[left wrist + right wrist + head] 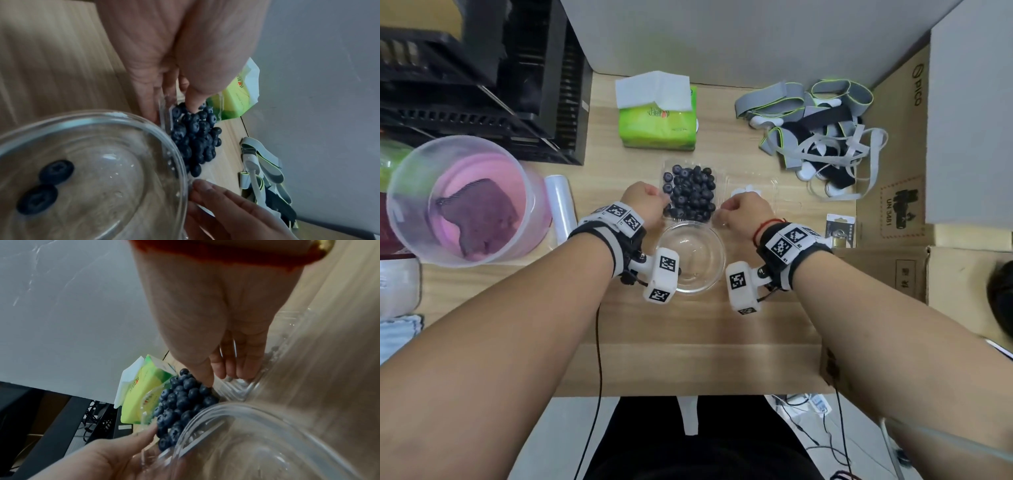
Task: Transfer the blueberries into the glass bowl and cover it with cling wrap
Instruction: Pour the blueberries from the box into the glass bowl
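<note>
A clear plastic box [719,178] full of blueberries [691,193] stands on the wooden table, its lid [760,186] folded open to the right. Just in front of it sits the glass bowl [710,245]; the left wrist view shows two blueberries [56,172] in the bowl [127,134]. My left hand [659,202] pinches the box's left wall, thumb inside on the berries [194,129], fingers outside. My right hand [725,209] grips the box's right side, thumb [205,378] at the berries [180,399], fingers on the plastic. A cling wrap roll [560,205] lies to the left.
A green tissue pack [659,120] stands behind the box. A translucent tub [465,202] with pink contents and black crates [482,85] fill the left. A tangle of grey straps [822,137] and a cardboard box [893,178] occupy the right.
</note>
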